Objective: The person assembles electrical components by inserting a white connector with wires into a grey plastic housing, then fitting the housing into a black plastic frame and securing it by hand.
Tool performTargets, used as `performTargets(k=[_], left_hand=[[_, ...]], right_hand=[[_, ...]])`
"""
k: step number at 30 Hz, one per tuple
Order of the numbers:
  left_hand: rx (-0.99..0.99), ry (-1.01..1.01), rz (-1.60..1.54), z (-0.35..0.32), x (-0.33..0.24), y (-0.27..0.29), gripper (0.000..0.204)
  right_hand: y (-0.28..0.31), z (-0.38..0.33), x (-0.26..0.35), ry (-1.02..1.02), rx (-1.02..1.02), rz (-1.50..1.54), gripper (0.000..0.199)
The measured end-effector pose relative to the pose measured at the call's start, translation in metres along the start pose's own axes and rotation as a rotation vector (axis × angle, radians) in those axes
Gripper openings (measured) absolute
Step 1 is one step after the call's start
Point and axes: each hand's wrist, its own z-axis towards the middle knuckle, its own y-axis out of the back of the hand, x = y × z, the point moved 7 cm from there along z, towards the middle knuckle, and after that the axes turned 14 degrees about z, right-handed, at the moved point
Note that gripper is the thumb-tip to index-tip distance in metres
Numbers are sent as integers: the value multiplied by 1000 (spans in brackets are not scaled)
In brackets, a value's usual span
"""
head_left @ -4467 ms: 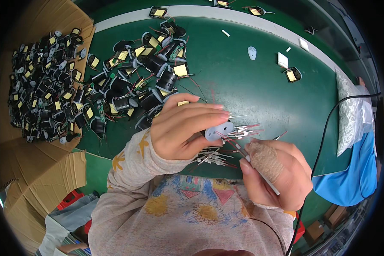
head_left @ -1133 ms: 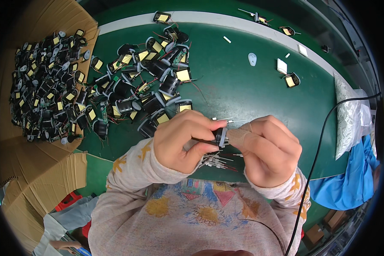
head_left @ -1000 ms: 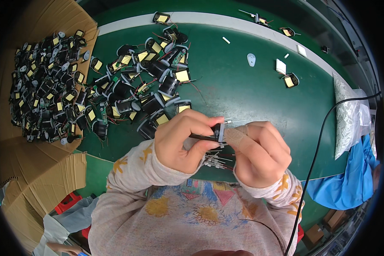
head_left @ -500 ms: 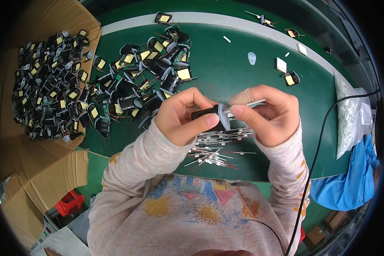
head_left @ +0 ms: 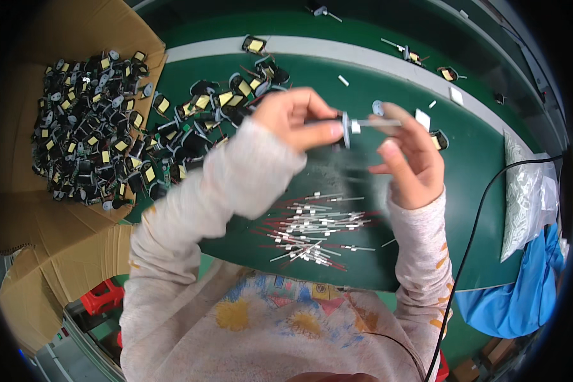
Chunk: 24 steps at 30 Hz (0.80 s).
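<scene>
Green table (head_left: 312, 70): it spreads beneath the lead heap (head_left: 315, 223), which lies close to your body, presumably for short reaches. Brown carton (head_left: 44, 274): left of the heap, its opening facing the table, probably to keep its contents accessible. Clear bag (head_left: 516, 197) of white pieces: right of the heap. Your left hand (head_left: 296, 121): beyond the heap, pinching 1 black unit, its grey flange (head_left: 346, 134) turned rightward, likely leaving that face exposed. Your right hand (head_left: 417, 159): beyond the heap's right side, thumb and fingers spread. White lead (head_left: 355, 127): projecting rightward from the flange; blur hides any right-finger contact.
</scene>
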Motion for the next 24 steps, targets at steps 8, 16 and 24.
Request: performTargets(k=[8,16,24], left_hand=[[-425,96,1058,167,11,116,35],[141,-61,1765,84,-12,51,34],[85,49,2067,44,26,54,36]], right_hand=[[42,-8,12,71,-61,-59,51],[13,-33,-10,75,377,-755,25],[-38,-40,-65,336,519,-979,23]])
